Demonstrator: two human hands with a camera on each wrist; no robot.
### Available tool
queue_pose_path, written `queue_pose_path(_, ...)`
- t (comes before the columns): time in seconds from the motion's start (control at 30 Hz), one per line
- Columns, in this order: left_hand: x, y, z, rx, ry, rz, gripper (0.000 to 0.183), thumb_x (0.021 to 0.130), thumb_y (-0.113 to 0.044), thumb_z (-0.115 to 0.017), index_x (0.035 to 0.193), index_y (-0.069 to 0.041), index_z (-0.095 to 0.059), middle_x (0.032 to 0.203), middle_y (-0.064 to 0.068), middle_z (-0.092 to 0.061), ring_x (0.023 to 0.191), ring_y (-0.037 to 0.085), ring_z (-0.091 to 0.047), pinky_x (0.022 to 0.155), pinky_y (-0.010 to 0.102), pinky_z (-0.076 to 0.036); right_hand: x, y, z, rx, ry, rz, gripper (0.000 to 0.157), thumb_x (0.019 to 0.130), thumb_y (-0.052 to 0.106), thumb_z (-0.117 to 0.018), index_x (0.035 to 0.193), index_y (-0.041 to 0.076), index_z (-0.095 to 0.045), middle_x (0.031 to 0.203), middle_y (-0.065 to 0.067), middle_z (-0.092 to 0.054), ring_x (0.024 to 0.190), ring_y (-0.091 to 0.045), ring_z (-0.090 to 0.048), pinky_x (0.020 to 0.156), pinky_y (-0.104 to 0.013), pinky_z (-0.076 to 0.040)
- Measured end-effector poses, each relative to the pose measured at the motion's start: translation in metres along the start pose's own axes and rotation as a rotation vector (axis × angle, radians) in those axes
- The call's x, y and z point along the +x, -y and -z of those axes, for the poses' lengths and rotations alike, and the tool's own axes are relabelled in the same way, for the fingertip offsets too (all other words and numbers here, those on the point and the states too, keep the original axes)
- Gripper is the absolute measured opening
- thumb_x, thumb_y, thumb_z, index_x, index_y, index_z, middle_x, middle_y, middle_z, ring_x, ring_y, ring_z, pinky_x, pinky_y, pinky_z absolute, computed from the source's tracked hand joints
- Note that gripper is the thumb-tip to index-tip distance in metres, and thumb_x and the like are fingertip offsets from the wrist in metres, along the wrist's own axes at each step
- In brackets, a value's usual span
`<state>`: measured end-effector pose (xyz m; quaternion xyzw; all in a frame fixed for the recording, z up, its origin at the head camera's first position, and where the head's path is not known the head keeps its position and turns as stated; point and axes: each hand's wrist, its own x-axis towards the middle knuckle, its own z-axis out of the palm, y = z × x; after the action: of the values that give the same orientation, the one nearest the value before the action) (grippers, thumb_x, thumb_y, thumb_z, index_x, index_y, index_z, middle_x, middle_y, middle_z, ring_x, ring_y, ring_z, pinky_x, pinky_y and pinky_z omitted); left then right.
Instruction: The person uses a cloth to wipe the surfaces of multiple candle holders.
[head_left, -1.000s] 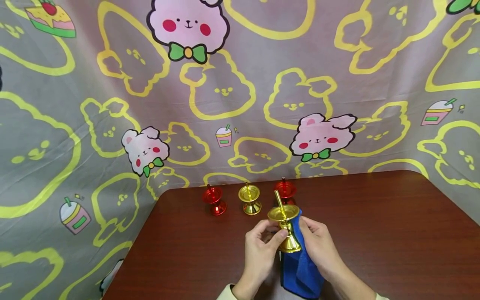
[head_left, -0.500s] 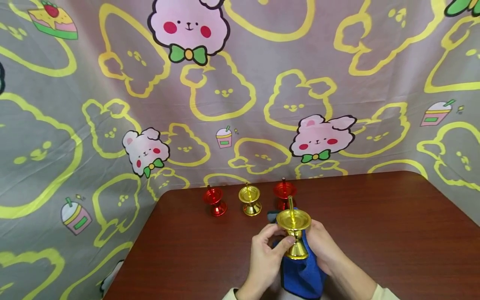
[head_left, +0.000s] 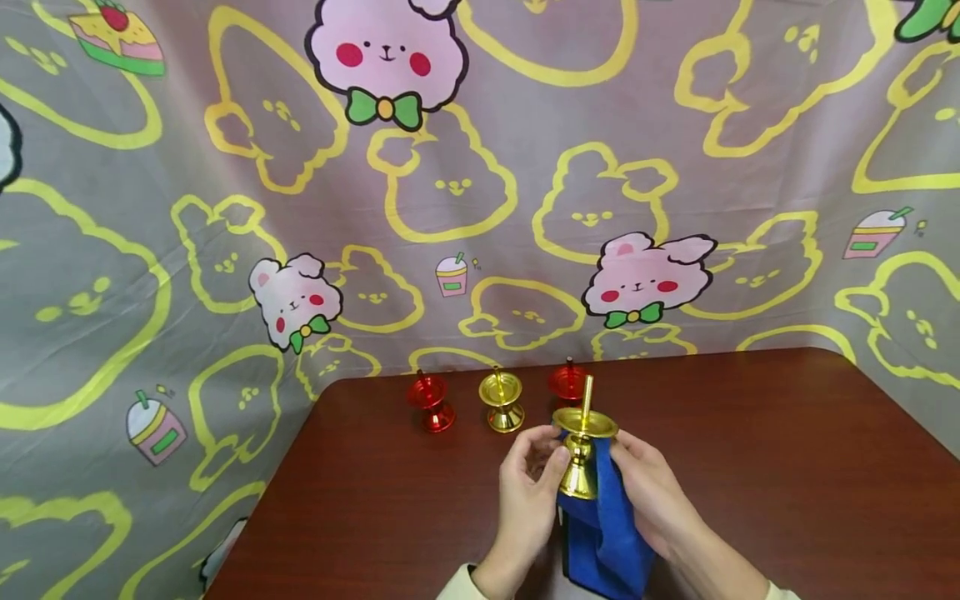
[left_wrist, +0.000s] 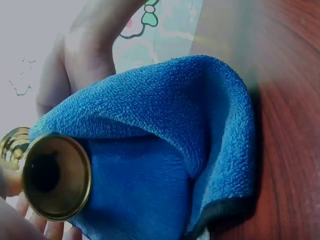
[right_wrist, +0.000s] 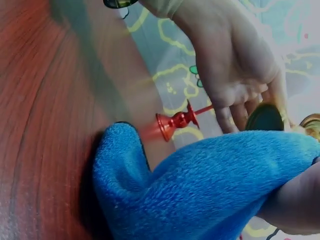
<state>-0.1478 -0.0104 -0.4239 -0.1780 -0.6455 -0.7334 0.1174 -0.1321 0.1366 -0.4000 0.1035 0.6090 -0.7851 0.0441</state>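
Observation:
In the head view my left hand [head_left: 525, 492] grips a shiny gold candle holder [head_left: 579, 482] by its narrow waist, thumb in front. The holder has a flared base, a shallow dish and an upright rod. My right hand [head_left: 663, 496] holds a blue cloth [head_left: 609, 542] against its right side and back, fingers mostly hidden. In the left wrist view, the hollow base of the candle holder [left_wrist: 70, 172] faces the camera, and the cloth [left_wrist: 135, 190] hangs in folds beside it. The right wrist view shows the fluffy cloth [right_wrist: 210, 180] pinched under the right thumb [right_wrist: 295, 200].
At the back of the brown table [head_left: 750, 467] stand a red candle holder [head_left: 437, 417], another gold one [head_left: 504, 417] and a second red one [head_left: 564, 382], partly covered by the held holder. A cartoon-printed curtain [head_left: 517, 200] surrounds the table's back and sides.
The held candle holder shifted right and tipped towards me, then rose slightly and straightened. The cloth, once mostly behind it, now shows along its right side. The standing holders stayed put.

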Motion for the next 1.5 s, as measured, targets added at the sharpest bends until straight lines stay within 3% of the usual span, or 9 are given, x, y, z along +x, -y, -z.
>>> queue_pose_path(0.1, 0.001, 0.0, -0.003, 0.047, -0.042, -0.056, 0.016, 0.095, -0.008, -0.069, 0.108, 0.001, -0.067, 0.095, 0.014, -0.067, 0.086, 0.014, -0.062, 0.075, 0.025, -0.051, -0.002, 0.002, -0.001, -0.008, -0.065, 0.051, 0.038, 0.105, 0.02, -0.051, 0.136, -0.002, -0.054, 0.103, -0.009, -0.07, 0.089, -0.018, -0.067, 0.075, -0.031, -0.055)
queue_pose_path(0.27, -0.001, 0.002, -0.007, 0.135, -0.102, -0.117, 0.011, 0.096, -0.008, -0.068, 0.102, -0.002, -0.073, 0.088, 0.01, -0.07, 0.076, 0.01, -0.062, 0.066, 0.025, -0.052, -0.004, 0.002, -0.005, -0.1, -0.191, 0.144, 0.027, 0.1, 0.018, -0.063, 0.119, -0.001, -0.065, 0.093, -0.004, -0.066, 0.081, -0.015, -0.062, 0.068, -0.027, -0.053)
queue_pose_path(0.43, -0.002, 0.005, -0.007, 0.219, -0.113, -0.165, 0.009, 0.093, -0.008, -0.071, 0.099, -0.007, -0.077, 0.088, 0.005, -0.071, 0.078, 0.014, -0.065, 0.068, 0.033, -0.054, -0.003, -0.003, -0.009, -0.127, -0.234, 0.218, 0.014, 0.097, 0.008, -0.065, 0.107, -0.002, -0.064, 0.094, -0.003, -0.062, 0.084, -0.014, -0.056, 0.069, -0.024, -0.048)
queue_pose_path(0.6, -0.003, 0.005, -0.004, 0.188, -0.074, -0.075, 0.014, 0.08, -0.012, -0.084, 0.092, -0.01, -0.076, 0.082, 0.007, -0.07, 0.075, 0.019, -0.064, 0.068, 0.033, -0.053, -0.007, -0.007, -0.01, -0.091, -0.236, 0.28, 0.015, 0.093, 0.0, -0.067, 0.108, -0.005, -0.066, 0.09, 0.0, -0.066, 0.081, -0.013, -0.06, 0.067, -0.024, -0.051)
queue_pose_path(0.8, -0.001, 0.002, 0.005, 0.144, -0.056, 0.012, 0.018, 0.073, -0.011, -0.089, 0.084, -0.009, -0.075, 0.073, 0.004, -0.069, 0.066, 0.011, -0.06, 0.06, 0.027, -0.052, -0.015, -0.009, -0.011, -0.06, -0.179, 0.316, 0.026, 0.09, 0.001, -0.072, 0.114, -0.008, -0.069, 0.092, -0.004, -0.072, 0.081, -0.015, -0.064, 0.067, -0.027, -0.055)
queue_pose_path(1.07, 0.0, -0.003, 0.009, 0.206, -0.016, -0.023, 0.017, 0.075, -0.015, -0.089, 0.084, -0.013, -0.075, 0.077, 0.002, -0.07, 0.072, 0.012, -0.061, 0.066, 0.029, -0.052, -0.016, -0.006, -0.015, -0.069, -0.202, 0.27, 0.026, 0.092, 0.006, -0.072, 0.115, -0.006, -0.071, 0.09, -0.006, -0.073, 0.077, -0.017, -0.067, 0.065, -0.031, -0.057)
queue_pose_path(1.27, 0.002, -0.003, 0.009, 0.202, -0.013, -0.041, 0.015, 0.077, -0.012, -0.087, 0.086, -0.013, -0.074, 0.079, 0.003, -0.07, 0.073, 0.013, -0.061, 0.067, 0.031, -0.052, -0.011, -0.008, -0.017, -0.042, -0.22, 0.255, 0.016, 0.094, 0.005, -0.068, 0.106, -0.004, -0.073, 0.082, -0.005, -0.07, 0.069, -0.016, -0.065, 0.061, -0.03, -0.055)
queue_pose_path(1.5, 0.002, -0.005, 0.009, 0.202, 0.001, -0.005, 0.014, 0.079, -0.012, -0.086, 0.086, -0.012, -0.074, 0.077, 0.003, -0.069, 0.074, 0.014, -0.061, 0.068, 0.031, -0.052, -0.004, -0.011, -0.015, 0.053, -0.159, 0.294, 0.016, 0.099, 0.004, -0.061, 0.104, -0.008, -0.069, 0.08, -0.003, -0.068, 0.066, -0.014, -0.064, 0.059, -0.028, -0.055)
